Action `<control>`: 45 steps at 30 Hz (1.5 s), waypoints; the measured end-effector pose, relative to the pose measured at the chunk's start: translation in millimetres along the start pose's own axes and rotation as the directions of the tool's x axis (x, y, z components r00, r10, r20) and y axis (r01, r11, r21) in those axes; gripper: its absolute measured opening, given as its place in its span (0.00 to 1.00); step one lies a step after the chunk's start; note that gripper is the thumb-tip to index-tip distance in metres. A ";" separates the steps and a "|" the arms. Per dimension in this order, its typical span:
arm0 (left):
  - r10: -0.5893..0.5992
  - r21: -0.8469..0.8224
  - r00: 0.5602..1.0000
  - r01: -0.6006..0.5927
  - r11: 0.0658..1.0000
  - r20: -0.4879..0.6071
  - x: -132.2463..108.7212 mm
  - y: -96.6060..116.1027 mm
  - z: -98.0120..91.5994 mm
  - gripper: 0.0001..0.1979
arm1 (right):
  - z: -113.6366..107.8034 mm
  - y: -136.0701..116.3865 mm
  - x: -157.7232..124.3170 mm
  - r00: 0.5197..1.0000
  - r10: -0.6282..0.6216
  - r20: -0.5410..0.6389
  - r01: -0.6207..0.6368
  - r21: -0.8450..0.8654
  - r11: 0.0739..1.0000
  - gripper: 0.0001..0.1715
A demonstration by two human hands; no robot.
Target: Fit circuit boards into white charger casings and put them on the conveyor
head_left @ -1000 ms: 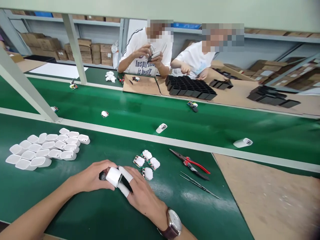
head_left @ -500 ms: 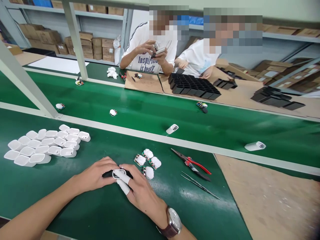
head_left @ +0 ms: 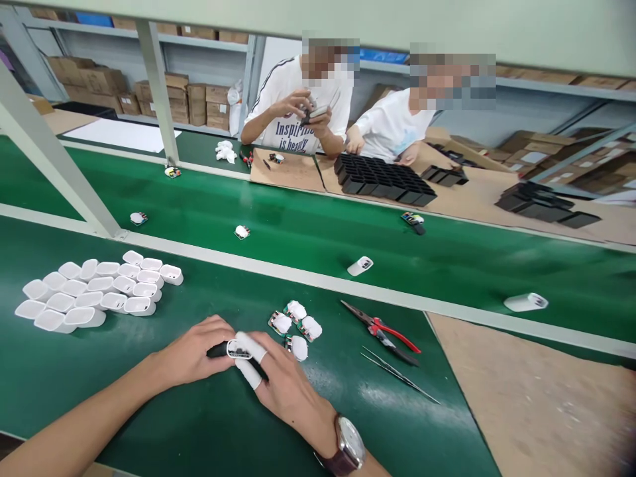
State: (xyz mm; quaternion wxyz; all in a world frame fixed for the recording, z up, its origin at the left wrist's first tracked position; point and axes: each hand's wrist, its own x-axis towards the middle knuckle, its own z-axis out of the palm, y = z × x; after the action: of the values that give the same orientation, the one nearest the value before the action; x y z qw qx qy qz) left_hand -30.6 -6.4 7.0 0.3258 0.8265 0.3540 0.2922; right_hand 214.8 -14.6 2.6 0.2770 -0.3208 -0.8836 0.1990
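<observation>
Between my two hands is a small white plastic housing [head_left: 239,351], its oval open end facing me with dark parts inside. My left hand [head_left: 196,351] is closed around a black piece [head_left: 217,350] at the housing's left side; whether the two are joined I cannot tell. White finger cots cover the thumb and forefinger of my right hand [head_left: 285,377], which pinch the housing from above and below. Just beyond that hand lie several small circuit boards [head_left: 297,347] topped with white pads. Red-handled pliers [head_left: 380,329] and metal tweezers [head_left: 400,375] rest to the right.
Rows of white housings [head_left: 87,317] stand on the left. Beyond a pale rail [head_left: 278,271], a green conveyor belt [head_left: 298,225] carries boards and two white housings. Two co-workers sit opposite, near a black tray block [head_left: 382,179]. Cardboard [head_left: 536,371] covers the table's right side.
My right fingertips have shifted from across the housing's opening to its upper and lower edges. Boards and housings on the belt have travelled right. The view has tilted slightly.
</observation>
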 end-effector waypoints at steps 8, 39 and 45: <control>0.214 0.185 0.976 -0.204 0.961 -0.041 -4.7 1.8 -1.7 0.10 | -8.5 9.7 -8.7 0.992 0.039 -0.120 -0.040 -0.011 0.999 0.32; -0.431 0.600 0.844 0.531 0.598 -0.318 114.3 -118.5 -212.5 0.19 | -105.7 173.4 97.6 0.949 0.267 -0.170 -0.308 -0.299 0.903 0.27; -0.329 0.586 0.918 0.394 0.708 -0.220 118.1 -70.3 -167.1 0.17 | -75.2 182.7 151.4 0.960 0.272 -0.069 -0.281 -0.230 0.932 0.17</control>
State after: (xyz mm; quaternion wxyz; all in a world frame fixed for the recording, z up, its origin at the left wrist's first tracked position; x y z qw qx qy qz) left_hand -109.3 178.4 87.5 0.0694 0.7857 0.6006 0.1307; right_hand 247.6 231.7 18.3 0.2219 -0.4764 -0.8419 0.1229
